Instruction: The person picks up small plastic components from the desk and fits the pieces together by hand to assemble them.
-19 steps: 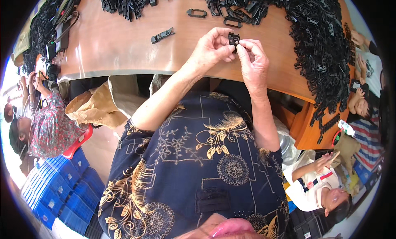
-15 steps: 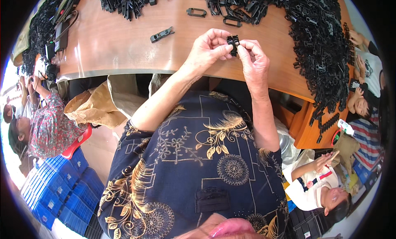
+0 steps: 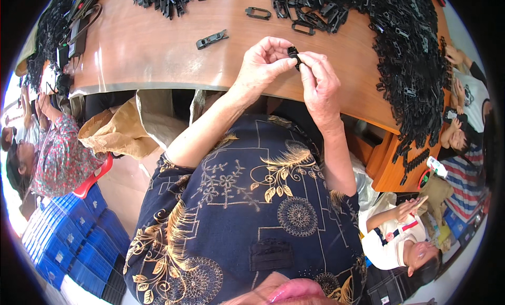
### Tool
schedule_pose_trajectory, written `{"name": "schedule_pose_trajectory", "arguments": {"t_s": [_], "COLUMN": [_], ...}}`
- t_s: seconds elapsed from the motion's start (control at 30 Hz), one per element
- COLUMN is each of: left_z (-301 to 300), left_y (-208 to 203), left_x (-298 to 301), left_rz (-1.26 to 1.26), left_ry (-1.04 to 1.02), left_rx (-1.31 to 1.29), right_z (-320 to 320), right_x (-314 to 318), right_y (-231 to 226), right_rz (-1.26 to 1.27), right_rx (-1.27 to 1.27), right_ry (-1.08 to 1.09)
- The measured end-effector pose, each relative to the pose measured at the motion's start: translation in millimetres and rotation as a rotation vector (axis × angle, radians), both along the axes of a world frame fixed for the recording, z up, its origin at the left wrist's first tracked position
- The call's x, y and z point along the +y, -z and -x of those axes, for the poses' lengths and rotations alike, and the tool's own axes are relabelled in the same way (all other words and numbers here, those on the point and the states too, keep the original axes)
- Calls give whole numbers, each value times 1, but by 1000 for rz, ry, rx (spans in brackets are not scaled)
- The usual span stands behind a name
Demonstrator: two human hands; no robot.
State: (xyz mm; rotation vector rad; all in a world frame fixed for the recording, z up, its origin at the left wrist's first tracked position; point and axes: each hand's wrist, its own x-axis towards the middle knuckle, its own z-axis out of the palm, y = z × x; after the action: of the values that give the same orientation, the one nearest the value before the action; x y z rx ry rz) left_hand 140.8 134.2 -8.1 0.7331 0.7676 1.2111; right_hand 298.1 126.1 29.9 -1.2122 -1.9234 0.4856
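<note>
1 black part (image 3: 293, 52), pinched between left hand (image 3: 265, 63) and right hand (image 3: 320, 84), both grips narrow. 1 black clip (image 3: 212, 39) on table (image 3: 152, 57), left of left hand. 2 black frames (image 3: 267, 13) beyond the hands; black heap (image 3: 413, 73) right of right hand. Hands partly hide the part; visible long axis points away from torso, far end slightly left.

My left forearm (image 3: 208, 126) is bare and slants up and inward, while my right forearm (image 3: 336, 155) rises more nearly straight. Both wrists are by the near edge of the tabletop (image 3: 152, 52), my hands reaching over it. My left hand (image 3: 263, 65) points right, thumb stretched out, index finger arched above in a pinch. My right hand (image 3: 320, 86) faces it, fingers bent, its fingertips close to my left thumb.
</note>
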Motion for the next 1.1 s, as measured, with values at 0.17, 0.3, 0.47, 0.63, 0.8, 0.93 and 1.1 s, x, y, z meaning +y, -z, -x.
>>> {"name": "schedule_pose_trajectory", "arguments": {"t_s": [0.17,0.3,0.47,0.63,0.8,0.93,1.1], "left_z": [-2,32,111,124,104,93,85], "left_y": [0,-22,-12,-9,-29,-43,-44], "left_x": [-10,-22,-9,2,-7,-8,-8], "left_rz": [91,-40,-461,-606,-546,-510,-571], "left_ry": [-75,-144,-477,-237,-46,67,160], "left_rx": [-175,425,1516,1665,1209,1106,1086], "right_z": [15,14,17,32,33,24,17], "right_x": [-12,-15,-10,0,7,5,0], "right_y": [2,-1,9,-1,-22,-23,-18], "right_rz": [3,178,421,614,740,839,861], "right_rx": [-36,30,384,484,466,474,489], "right_ry": [78,82,57,-61,-122,-148,-129]}}
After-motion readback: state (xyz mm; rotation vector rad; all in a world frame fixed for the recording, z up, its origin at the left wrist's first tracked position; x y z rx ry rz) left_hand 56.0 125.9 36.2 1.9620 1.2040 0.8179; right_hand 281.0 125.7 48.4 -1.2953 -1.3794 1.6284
